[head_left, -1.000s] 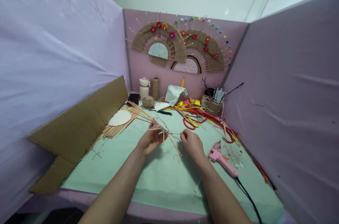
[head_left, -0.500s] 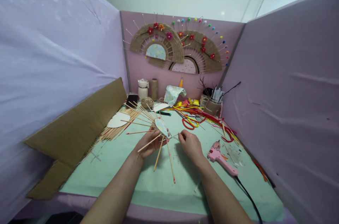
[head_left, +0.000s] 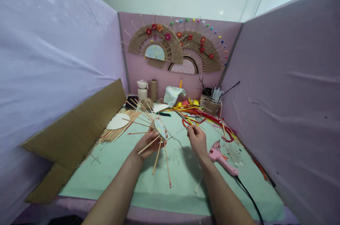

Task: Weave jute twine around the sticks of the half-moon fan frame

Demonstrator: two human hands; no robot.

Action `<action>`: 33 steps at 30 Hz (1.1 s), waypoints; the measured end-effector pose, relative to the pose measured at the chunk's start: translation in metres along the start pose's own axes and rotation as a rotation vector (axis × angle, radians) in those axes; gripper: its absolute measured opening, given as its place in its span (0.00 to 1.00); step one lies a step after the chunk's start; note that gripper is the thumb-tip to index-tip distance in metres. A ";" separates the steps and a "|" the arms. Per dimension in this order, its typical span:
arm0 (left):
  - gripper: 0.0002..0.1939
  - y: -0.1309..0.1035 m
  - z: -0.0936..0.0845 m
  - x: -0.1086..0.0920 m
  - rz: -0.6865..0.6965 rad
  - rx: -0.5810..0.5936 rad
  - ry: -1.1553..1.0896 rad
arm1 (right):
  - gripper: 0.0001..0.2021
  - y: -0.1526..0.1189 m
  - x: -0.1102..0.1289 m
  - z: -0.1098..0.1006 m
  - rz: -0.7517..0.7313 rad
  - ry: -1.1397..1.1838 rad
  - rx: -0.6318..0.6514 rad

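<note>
A small fan-like piece with a pale blue patterned centre [head_left: 160, 128] and several thin wooden sticks [head_left: 168, 166] spreading from it is held up over the table. My left hand [head_left: 149, 143] is closed round its underside, with the fingers partly hidden behind the centre. To the right, my right hand [head_left: 196, 138] pinches the end of a thin string [head_left: 176, 133], which runs taut to the lower edge of the piece. A looser strand of the string hangs below, between the hands.
A pink glue gun [head_left: 223, 161] with a black cord lies at the right. Behind are red-handled scissors [head_left: 186, 122], coloured strips, a twine ball [head_left: 147, 103] and a white jar [head_left: 142, 90]. Cardboard [head_left: 77, 129] stands left, beside loose sticks.
My right hand has moved right and slightly up, drawing the string out longer and straighter. The fan-like piece has tilted a little in my left hand.
</note>
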State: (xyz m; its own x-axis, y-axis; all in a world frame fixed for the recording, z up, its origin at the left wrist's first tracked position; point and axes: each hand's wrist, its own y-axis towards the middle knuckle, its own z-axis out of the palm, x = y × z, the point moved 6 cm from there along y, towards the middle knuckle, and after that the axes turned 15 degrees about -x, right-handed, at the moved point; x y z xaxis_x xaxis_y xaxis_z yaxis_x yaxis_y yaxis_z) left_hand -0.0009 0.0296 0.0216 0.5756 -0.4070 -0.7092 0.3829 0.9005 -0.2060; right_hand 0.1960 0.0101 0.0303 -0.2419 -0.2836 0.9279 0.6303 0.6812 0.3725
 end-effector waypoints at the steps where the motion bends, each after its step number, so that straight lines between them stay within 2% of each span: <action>1: 0.30 0.001 -0.001 0.001 0.002 -0.011 0.017 | 0.13 0.001 -0.003 0.001 0.080 0.118 0.025; 4: 0.34 0.005 -0.004 0.002 0.036 -0.070 0.077 | 0.11 0.001 -0.009 0.008 0.355 0.457 0.118; 7: 0.37 0.006 -0.004 0.002 0.075 -0.142 0.128 | 0.10 -0.003 -0.009 0.013 0.584 0.661 0.195; 11: 0.41 0.006 -0.002 0.000 0.103 -0.232 0.166 | 0.10 -0.012 0.001 0.019 0.707 0.753 0.378; 14: 0.42 0.007 -0.004 -0.002 0.137 -0.284 0.179 | 0.10 -0.020 0.006 0.021 0.713 0.741 0.505; 21: 0.43 0.011 -0.013 -0.003 0.215 -0.356 0.176 | 0.07 -0.031 0.012 0.021 0.656 0.670 0.644; 27: 0.45 0.008 -0.013 -0.008 0.325 -0.429 0.215 | 0.09 -0.033 0.018 0.021 0.564 0.616 0.646; 33: 0.46 0.005 -0.016 -0.019 0.459 -0.513 0.160 | 0.08 -0.033 0.013 0.020 0.497 0.513 0.627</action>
State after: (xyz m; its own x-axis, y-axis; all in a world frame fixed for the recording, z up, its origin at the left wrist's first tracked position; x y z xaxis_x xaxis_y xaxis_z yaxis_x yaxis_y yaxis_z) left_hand -0.0215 0.0442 0.0229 0.4688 0.0235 -0.8830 -0.2845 0.9504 -0.1258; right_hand 0.1569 -0.0024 0.0308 0.3947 -0.0238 0.9185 0.0268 0.9995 0.0144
